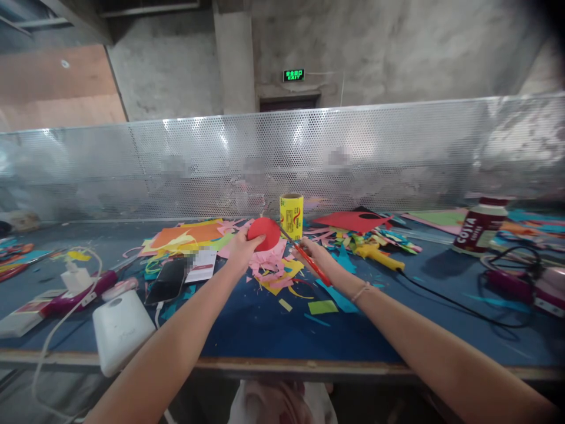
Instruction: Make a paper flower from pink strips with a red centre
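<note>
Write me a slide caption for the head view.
Left hand holding a red disc, right hand red-handled scissors, above a blue table strewn with paper scraps.

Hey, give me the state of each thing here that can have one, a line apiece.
Red disc, held in the left hand
Scissors, held in the right hand, blades by the disc's edge; open or shut unclear
Yellow roll, standing upright
Costa bottle, standing, lid on
Phone, lying flat, screen dark
Yellow glue gun, lying down
Exit sign, lit
</note>
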Tool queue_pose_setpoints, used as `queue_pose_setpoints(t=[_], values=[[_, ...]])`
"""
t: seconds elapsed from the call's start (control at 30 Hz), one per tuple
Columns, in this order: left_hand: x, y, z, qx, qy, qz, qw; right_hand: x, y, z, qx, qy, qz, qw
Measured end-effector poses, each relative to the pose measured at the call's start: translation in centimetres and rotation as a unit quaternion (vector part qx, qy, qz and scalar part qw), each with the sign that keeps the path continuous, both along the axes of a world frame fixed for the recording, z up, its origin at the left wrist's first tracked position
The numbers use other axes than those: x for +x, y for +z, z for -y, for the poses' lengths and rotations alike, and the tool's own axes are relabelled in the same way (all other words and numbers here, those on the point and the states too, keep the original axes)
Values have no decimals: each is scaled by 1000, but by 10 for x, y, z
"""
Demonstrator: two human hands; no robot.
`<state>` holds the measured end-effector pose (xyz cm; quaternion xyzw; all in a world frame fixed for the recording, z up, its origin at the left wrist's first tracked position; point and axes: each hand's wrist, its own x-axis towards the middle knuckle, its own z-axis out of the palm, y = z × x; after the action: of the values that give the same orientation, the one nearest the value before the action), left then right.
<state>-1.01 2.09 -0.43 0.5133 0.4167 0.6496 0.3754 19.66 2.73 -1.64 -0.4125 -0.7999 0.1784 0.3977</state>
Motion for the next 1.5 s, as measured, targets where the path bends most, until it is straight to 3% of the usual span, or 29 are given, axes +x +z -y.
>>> queue_pose_setpoints(t=[0.3,0.47,0.73,1.07,1.33,1.5], values=[[0,0,-1,8,8,-52,999,1,5,8,-61,17,0,998],[-4,-1,-5,17,24,-76,997,-1,11,14,-58,-2,-1,998],[-6,-4,-8,17,12,-17,1000,-2,17,18,-42,9,-18,999],[-6,0,-5,13,-18,6,1000,-4,15,29,-107,21,-40,993],[-3,1,-3,10,-33,9,999,-5,6,20,-112,17,-61,992],[2,6,3,1,-52,75,996,-6,11,19,-96,15,-64,993]])
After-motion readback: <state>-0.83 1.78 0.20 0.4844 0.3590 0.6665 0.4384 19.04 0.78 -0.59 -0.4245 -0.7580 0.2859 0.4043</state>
